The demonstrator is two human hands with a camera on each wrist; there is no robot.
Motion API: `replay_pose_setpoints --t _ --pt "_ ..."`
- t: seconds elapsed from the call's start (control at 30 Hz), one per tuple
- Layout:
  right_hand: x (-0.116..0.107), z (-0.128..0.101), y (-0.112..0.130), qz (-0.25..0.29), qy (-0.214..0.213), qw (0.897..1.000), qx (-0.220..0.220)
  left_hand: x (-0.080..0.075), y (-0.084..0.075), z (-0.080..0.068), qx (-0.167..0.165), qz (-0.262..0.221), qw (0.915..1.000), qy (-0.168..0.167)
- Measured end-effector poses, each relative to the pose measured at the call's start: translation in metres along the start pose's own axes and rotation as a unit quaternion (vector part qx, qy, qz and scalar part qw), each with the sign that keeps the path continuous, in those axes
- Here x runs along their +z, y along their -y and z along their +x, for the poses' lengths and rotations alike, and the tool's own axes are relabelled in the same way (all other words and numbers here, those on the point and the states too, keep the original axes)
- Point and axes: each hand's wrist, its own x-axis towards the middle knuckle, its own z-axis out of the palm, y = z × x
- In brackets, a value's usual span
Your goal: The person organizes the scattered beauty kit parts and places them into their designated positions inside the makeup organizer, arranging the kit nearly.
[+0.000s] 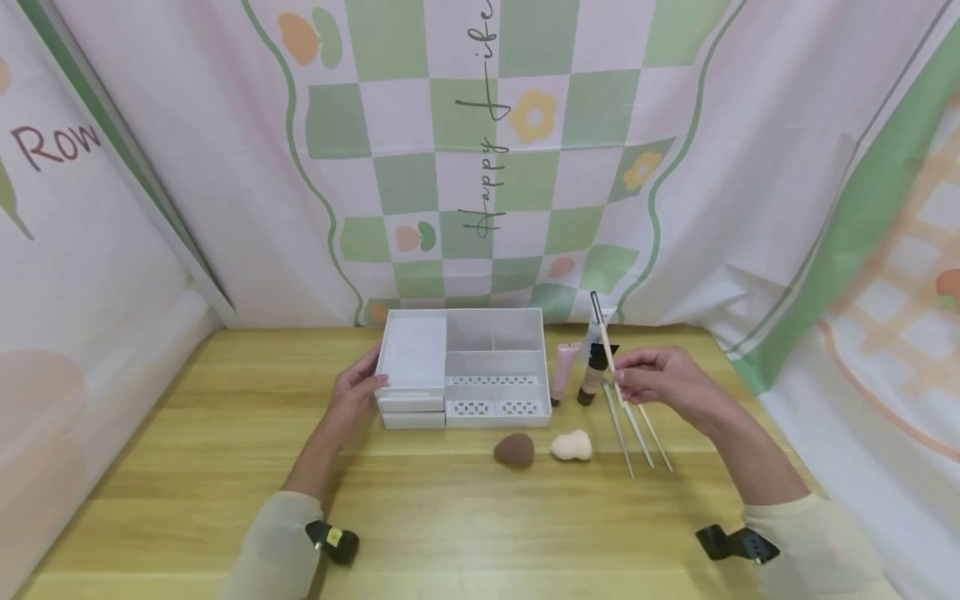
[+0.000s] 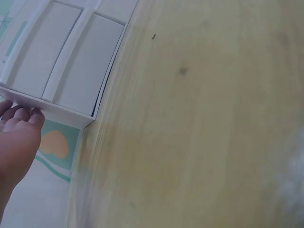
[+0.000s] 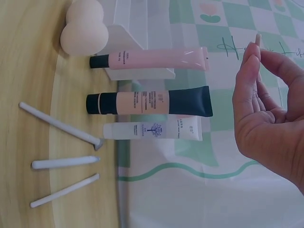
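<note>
A white organizer box (image 1: 495, 367) with drawers, compartments and perforated slots stands on the table. My left hand (image 1: 358, 387) holds its left side, thumb at the front corner; in the left wrist view the bent fingers (image 2: 35, 116) lie against the side wall. To the right of the box, my right hand (image 1: 663, 379) pinches a slim makeup brush (image 1: 606, 342), dark at its top end, raised above the table. In the right wrist view only a short tip of it shows above the fingers. Below the hand, three pale brushes (image 3: 66, 162) lie side by side.
Beside the box stand a pink tube (image 1: 564, 371), a beige and black tube (image 3: 147, 103) and a white tube (image 3: 152, 130). In front lie a brown sponge (image 1: 514, 451) and a cream sponge (image 1: 572, 446). Printed cloth (image 1: 540, 192) hangs behind the wooden table (image 1: 420, 517).
</note>
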Motion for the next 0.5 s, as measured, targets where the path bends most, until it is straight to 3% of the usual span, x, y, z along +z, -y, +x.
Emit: replay_pose_setpoints --t 0.5 --pt "0.017 0.005 0.013 0.028 0.03 0.999 0.004 0.002 -0.001 0.0 -0.011 -0.003 0.9999 -0.001"
